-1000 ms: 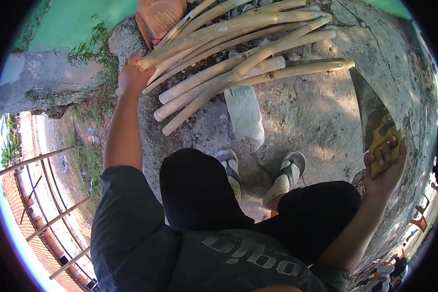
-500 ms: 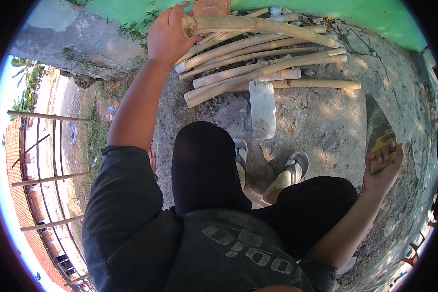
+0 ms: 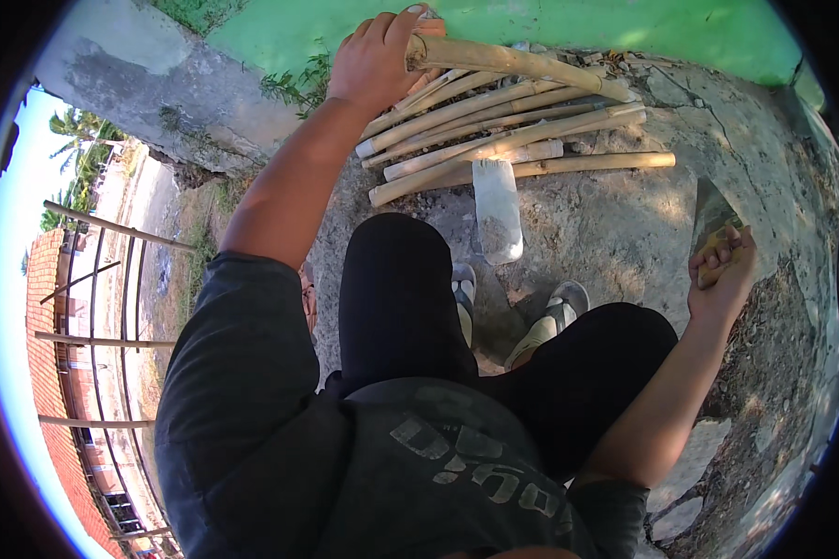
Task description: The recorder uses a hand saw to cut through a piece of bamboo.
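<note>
Near 12 o'clock the left hand (image 3: 375, 63) is clamped on the end of a thick bamboo pole (image 3: 522, 63), which stretches toward 1 o'clock above a pile of poles (image 3: 513, 143). Toward 6 o'clock a dark shirt (image 3: 410, 498) bears pale, upside-down lettering. Toward 3 o'clock the right hand (image 3: 725, 265) grips a saw (image 3: 715, 207), its blade apart from the bamboo; no cut appears under way, and what is left cannot be judged.
</note>
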Tool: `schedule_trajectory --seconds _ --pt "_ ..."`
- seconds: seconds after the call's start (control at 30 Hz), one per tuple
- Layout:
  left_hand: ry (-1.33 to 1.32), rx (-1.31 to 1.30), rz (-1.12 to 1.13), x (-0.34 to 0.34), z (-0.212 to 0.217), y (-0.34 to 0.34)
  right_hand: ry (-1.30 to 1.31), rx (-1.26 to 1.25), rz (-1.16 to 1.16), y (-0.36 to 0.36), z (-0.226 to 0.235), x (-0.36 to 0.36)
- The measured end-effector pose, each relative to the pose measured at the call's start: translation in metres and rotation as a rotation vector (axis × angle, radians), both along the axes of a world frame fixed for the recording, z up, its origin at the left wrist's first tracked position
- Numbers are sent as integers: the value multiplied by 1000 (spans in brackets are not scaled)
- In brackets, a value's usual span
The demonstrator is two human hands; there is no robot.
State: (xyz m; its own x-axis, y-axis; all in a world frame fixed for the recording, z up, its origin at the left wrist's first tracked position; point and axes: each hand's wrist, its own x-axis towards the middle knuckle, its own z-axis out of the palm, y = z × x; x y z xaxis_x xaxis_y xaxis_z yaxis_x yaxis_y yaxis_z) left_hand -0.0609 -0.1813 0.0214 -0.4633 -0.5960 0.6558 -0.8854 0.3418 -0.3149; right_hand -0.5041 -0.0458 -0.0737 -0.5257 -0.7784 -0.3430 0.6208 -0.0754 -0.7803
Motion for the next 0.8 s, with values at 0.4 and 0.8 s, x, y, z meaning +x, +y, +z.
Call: schedule_trajectory --seconds 0.4,0.8 --pt "1 43 165 -2 2 -2 25 -16 -16 4 -2 -14" --pt "-41 -205 -245 0 -13 -7 45 -1 -48 2 0 -14"
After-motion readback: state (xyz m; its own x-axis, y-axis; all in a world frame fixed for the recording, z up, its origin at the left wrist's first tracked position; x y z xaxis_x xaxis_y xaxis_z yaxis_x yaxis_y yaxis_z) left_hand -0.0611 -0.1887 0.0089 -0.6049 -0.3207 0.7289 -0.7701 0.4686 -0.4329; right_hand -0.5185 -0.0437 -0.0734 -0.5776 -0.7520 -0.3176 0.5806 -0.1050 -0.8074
